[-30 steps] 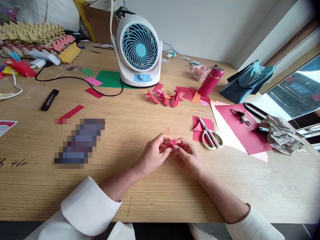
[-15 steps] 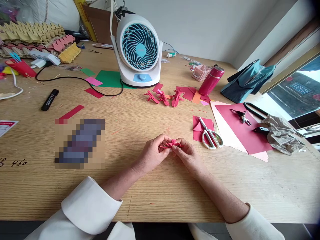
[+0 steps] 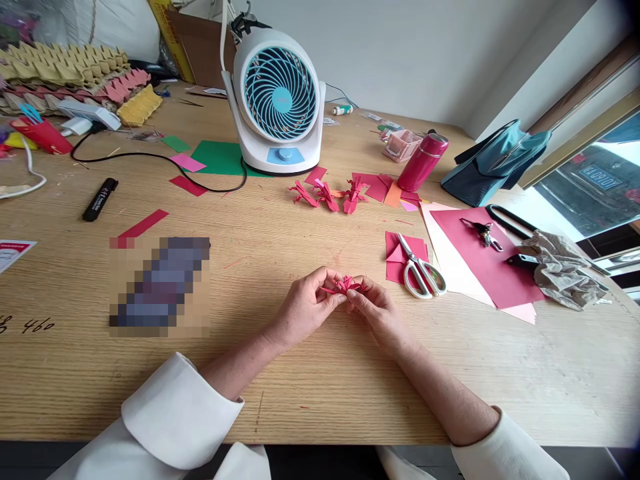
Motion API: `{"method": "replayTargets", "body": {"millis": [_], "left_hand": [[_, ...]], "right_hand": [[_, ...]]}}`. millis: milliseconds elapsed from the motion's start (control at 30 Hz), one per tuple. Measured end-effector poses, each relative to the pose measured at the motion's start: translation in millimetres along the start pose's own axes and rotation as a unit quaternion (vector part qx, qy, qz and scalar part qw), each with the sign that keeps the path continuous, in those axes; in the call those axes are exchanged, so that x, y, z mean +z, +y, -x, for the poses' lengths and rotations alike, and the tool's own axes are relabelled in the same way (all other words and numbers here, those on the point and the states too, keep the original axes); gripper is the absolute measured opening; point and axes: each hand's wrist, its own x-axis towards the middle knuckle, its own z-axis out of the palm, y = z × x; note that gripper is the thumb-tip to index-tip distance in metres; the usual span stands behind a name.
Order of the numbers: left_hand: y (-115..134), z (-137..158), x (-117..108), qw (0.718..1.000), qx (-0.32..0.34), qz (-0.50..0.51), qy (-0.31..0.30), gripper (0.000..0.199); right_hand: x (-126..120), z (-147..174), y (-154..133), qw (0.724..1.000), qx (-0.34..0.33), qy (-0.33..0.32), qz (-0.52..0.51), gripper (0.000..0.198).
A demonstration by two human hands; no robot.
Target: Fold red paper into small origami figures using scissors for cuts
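Here, left grip (image 3: 309, 307) and right grip (image 3: 381, 312) pinch red origami (image 3: 345, 285) crosswise, thin tip pointing left.

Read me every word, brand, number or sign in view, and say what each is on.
"460", handwritten on the table; the character before it is partly cut off.
Black marker: pale lettering, too small to read.
Fan: faint mark on the hub, too blurred.
Card at the left edge: print too small.
Plate outside the window: characters too unclear to quote.
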Motion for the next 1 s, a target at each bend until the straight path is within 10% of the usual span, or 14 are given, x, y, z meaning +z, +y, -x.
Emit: {"method": "replayTargets", "body": {"millis": [1000], "left_hand": [[-8.0,-5.8,-4.9,0.996,-0.063,0.060,0.000,0.018]], "right_hand": [[3.1,-3.3,0.8,0.999,-0.049,-0.010,-0.022,0.024]]}}
